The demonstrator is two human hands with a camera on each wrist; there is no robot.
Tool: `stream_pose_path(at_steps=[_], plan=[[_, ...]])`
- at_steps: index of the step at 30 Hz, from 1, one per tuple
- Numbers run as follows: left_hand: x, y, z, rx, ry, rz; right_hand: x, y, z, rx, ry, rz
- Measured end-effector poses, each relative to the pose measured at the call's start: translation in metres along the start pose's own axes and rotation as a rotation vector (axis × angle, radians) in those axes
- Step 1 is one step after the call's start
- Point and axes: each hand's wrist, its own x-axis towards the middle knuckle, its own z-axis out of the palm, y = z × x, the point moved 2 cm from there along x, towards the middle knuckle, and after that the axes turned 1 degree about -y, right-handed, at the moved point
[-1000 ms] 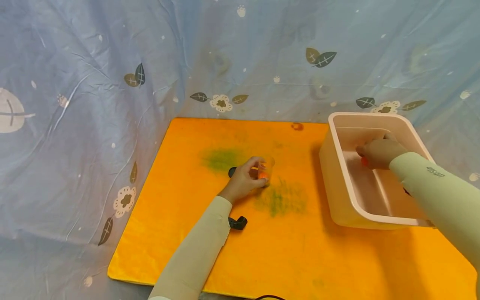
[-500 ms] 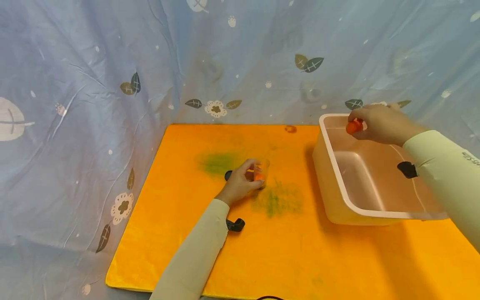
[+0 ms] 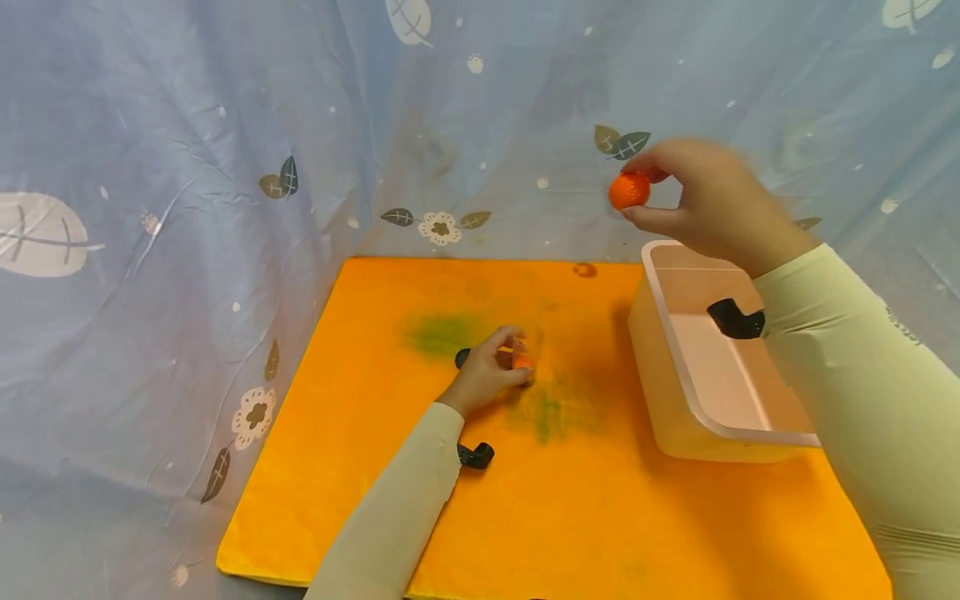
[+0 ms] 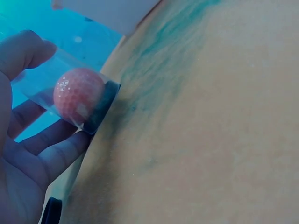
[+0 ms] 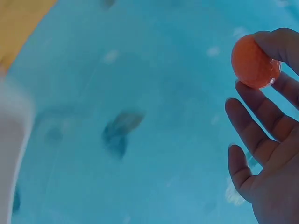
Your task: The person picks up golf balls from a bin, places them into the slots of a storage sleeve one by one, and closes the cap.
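My left hand (image 3: 483, 372) grips a clear plastic tube (image 4: 44, 84) that stands on the orange tabletop, fingers and thumb round its sides. One orange dimpled golf ball (image 4: 79, 95) lies at the bottom of the tube, just above its dark base (image 4: 101, 107). My right hand (image 3: 712, 196) is raised beyond the tub's left rim, pinching a second orange golf ball (image 3: 629, 191) between thumb and fingers. In the right wrist view this ball (image 5: 255, 61) sits at the thumb tip, and the other fingers are spread apart below it.
A pale pink plastic tub (image 3: 693, 400) stands at the right of the orange table (image 3: 570, 517), partly hidden by my right forearm. Patterned blue-grey sheeting (image 3: 510, 108) hangs behind and at the left. A black wrist mount (image 3: 476, 456) shows beside my left forearm.
My right hand has come up out of the tub with an orange golf ball and moved left and higher, past its rim. The left hand has kept hold of the tube in place.
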Motion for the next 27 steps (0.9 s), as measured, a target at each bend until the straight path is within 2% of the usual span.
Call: stream_pose_path(at_steps=[3, 5, 10, 16, 22, 27], plan=[[0.001, 0.001, 0.002, -0.005, -0.004, 0.004, 0.005, -0.024, 0.012, 0.085, 0.08, -0.077], [0.002, 0.001, 0.002, -0.01, -0.003, 0.006, 0.007, -0.036, 0.023, 0.137, 0.103, -0.083], [0.002, 0.0, 0.001, -0.029, -0.004, -0.001, 0.002, -0.052, 0.058, 0.297, 0.101, 0.037], [0.001, 0.0, 0.002, -0.023, -0.002, -0.007, -0.021, -0.052, 0.112, 0.57, 0.103, 0.225], [0.003, 0.0, 0.003, -0.007, 0.027, 0.005, -0.046, -0.04, 0.167, 0.637, 0.042, 0.353], [0.004, 0.0, 0.002, -0.03, 0.026, -0.001, -0.06, -0.031, 0.193, 0.66, -0.008, 0.393]])
